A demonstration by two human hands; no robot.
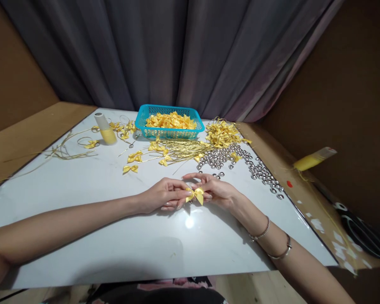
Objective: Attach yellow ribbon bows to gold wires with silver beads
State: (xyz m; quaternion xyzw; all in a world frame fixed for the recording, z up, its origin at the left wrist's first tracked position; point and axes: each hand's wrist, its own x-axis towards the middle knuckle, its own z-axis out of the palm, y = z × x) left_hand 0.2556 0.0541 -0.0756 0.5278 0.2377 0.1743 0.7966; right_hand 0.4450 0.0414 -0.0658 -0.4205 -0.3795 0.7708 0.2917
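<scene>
Above the white table, my left hand [169,195] and my right hand [215,191] meet, both with fingers closed on one small yellow ribbon bow [196,195]. The left thumb presses on the bow's left loop, while the right fingers grip it from behind and the right side. Beneath the bow, a tiny shiny piece shows between the fingers, too small to make out. Just beyond my right hand lies a scattered heap of silver metal beads [213,157]. Several loose yellow bows [131,169] lie past my left hand.
A turquoise basket [170,134] of yellow bows stands at the back. Gold cords [183,148] lie before it, with a bow pile [223,133] at right. A yellow-filled bottle [107,131] stands left. Another bottle [315,159] and black-handled scissors [364,234] are on the right.
</scene>
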